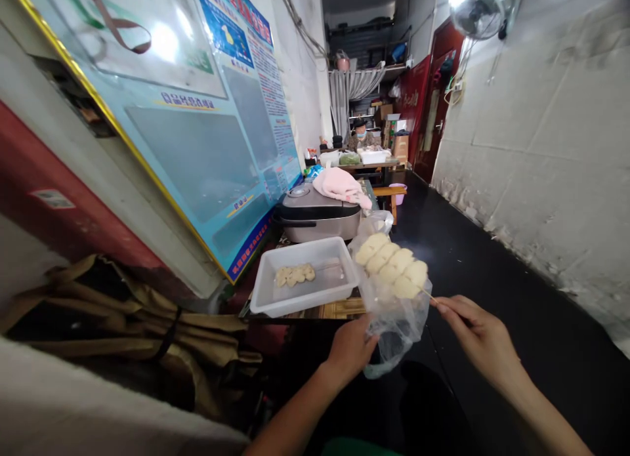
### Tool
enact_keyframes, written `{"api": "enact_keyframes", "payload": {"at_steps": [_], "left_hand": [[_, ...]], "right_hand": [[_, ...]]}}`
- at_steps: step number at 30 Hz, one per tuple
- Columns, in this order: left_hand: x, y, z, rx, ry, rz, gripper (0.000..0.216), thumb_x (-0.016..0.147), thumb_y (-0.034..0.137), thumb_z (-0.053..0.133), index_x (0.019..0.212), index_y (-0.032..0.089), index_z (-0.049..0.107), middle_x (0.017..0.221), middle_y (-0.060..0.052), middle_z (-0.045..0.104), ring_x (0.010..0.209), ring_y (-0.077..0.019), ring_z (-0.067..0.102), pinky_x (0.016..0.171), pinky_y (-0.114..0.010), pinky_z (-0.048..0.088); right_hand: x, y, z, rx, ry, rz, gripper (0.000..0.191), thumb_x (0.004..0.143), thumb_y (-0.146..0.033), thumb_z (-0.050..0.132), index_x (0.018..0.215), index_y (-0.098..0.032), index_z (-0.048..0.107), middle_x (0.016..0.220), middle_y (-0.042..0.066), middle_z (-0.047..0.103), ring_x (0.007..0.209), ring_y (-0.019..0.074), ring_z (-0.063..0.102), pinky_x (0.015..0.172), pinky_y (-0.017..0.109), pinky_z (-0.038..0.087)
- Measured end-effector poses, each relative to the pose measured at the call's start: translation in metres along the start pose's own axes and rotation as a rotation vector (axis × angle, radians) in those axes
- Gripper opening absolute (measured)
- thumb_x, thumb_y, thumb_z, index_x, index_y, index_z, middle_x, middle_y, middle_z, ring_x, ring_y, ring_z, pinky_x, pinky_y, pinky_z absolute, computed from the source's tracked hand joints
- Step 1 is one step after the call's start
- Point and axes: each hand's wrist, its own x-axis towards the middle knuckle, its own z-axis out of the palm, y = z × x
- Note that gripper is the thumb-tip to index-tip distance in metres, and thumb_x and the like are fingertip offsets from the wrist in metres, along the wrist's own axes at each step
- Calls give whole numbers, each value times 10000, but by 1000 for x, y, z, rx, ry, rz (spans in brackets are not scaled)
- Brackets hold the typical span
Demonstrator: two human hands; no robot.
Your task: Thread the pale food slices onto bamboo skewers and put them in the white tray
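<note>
My right hand [480,334] pinches the bare end of a thin stick, a food skewer [391,266] with several plump, pale yellow pieces in a double row. The skewer slants up and left, over or partly in a clear plastic bag [398,334]; I cannot tell how far inside it lies. My left hand [350,346] is closed on the near left edge of that bag, whose lower part hangs loose. Left of the bag stands a white plastic tray [290,305] holding a smaller skewer [295,275] of light brown lumpy pieces.
Behind the tray sits a grey electric griddle [319,228], lid down, with a pink cloth [339,184] on top. A blue poster board [197,161] lines the left wall. Folded brown material [197,338] lies lower left. Farther back are a table with containers and a person [361,138].
</note>
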Motion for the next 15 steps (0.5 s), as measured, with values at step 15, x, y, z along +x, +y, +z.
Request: {"api": "enact_keyframes", "payload": {"at_steps": [15], "left_hand": [[4,-15,26,70,-155,25,496,802,371,490,1269,207,513,1125,-87,655,1020,-268,604,903,-375,447]], "right_hand": [[149,-16,203,-109,-444,155,182,907,-279,557,1019,-153,627,1040,49,653,877,175,638,778,375,525]]}}
